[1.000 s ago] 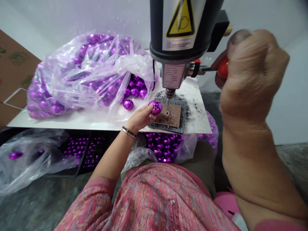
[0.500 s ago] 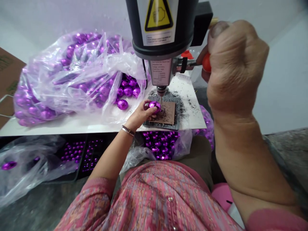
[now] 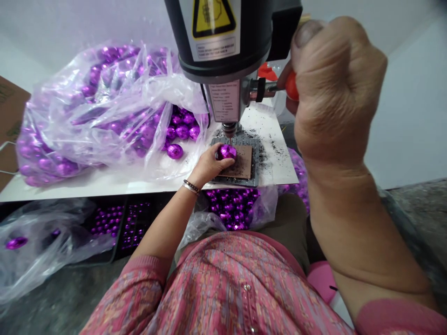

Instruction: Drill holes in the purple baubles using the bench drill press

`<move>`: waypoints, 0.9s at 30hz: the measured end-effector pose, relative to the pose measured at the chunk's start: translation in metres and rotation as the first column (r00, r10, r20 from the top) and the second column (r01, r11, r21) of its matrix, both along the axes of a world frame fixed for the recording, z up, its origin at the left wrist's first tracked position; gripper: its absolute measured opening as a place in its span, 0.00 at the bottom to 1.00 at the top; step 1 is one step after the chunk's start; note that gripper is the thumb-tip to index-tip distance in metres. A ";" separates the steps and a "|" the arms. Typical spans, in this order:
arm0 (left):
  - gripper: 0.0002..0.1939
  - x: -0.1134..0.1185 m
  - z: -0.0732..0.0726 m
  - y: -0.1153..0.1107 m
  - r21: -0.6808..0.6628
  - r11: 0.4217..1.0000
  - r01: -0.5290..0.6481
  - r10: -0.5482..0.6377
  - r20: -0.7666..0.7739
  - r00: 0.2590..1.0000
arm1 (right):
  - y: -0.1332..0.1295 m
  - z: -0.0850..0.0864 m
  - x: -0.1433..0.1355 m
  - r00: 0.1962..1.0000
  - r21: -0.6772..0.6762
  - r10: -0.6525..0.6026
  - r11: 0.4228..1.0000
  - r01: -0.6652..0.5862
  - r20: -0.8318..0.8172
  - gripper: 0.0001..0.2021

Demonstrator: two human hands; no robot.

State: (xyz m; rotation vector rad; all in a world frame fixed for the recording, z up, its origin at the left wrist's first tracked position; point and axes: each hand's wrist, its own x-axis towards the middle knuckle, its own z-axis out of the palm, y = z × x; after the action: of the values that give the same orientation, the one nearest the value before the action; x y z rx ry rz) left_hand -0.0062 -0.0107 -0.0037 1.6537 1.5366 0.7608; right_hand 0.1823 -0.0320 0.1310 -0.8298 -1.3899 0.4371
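My left hand (image 3: pixel 210 164) is closed around a shiny purple faceted ball (image 3: pixel 228 152), holding it over the brown board (image 3: pixel 245 163) on the base of a drill press (image 3: pixel 223 100). Straight above the ball stands the thin drill bit (image 3: pixel 230 140); whether its tip touches the ball I cannot tell. My right hand (image 3: pixel 338 93) grips the drill press lever, whose red knob (image 3: pixel 292 86) shows partly beside the fingers. Dark shavings (image 3: pixel 268 149) lie scattered around the base.
A big clear plastic bag (image 3: pixel 101 111) of purple balls lies on the white table (image 3: pixel 139 188), with one loose ball (image 3: pixel 175 150) by its mouth. Below the table edge, more balls (image 3: pixel 230 207) fill a bag near my lap. Black trays (image 3: pixel 134 225) of balls sit lower left.
The purple ball in my left hand has shifted from beside the drill bit to directly beneath it. My right hand stays on the lever. The camera view has turned slightly.
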 end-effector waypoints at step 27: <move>0.24 0.009 -0.010 0.013 0.023 0.986 0.168 -0.167 -0.044 0.985 | -0.025 -0.030 0.000 0.960 -0.027 -0.217 0.974 0.225 0.178 0.13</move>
State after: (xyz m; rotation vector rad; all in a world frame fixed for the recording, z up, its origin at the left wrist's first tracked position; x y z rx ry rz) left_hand 0.0026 0.0027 -0.0137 1.8024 1.4002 0.6630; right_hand 0.1827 -0.0571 0.1012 -1.0699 -1.4309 0.2292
